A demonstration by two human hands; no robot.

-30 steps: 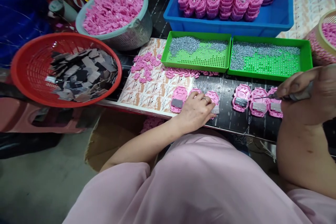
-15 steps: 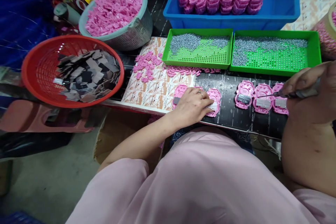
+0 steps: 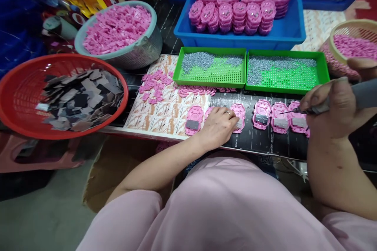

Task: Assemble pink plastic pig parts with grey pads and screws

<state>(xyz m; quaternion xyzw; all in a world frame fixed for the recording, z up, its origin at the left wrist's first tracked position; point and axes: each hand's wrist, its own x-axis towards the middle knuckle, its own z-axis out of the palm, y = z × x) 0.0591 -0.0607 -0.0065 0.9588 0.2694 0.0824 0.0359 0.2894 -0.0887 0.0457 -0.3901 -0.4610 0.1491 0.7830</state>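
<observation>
My left hand [image 3: 217, 127], with a ring on one finger, lies low over the bench. Its bent fingers and thumb close on the left side of a pink plastic casing [image 3: 240, 112] with a grey plate in it. Another pink casing is partly hidden under this hand, and one with a dark grey plate [image 3: 193, 125] lies to its left. My right hand [image 3: 331, 100] is wrapped round a grey powered screwdriver [image 3: 368, 93]. The screwdriver's thin bit points left above a row of pink casings [image 3: 279, 122] with plates; whether it touches one I cannot tell.
Two green trays [image 3: 209, 85] of small screws stand behind the casings. Further back is a blue bin [image 3: 235, 42] of stacked pink casings. At left are a red basket [image 3: 17, 135] of grey plates and a pale basket [image 3: 157, 39] of pink parts. Small pink pieces [image 3: 156, 85] lie loose.
The camera view has shifted, showing more of the back and right. My right hand and the screwdriver show more fully, still over the right-hand row. My left hand stays at the same casing.
</observation>
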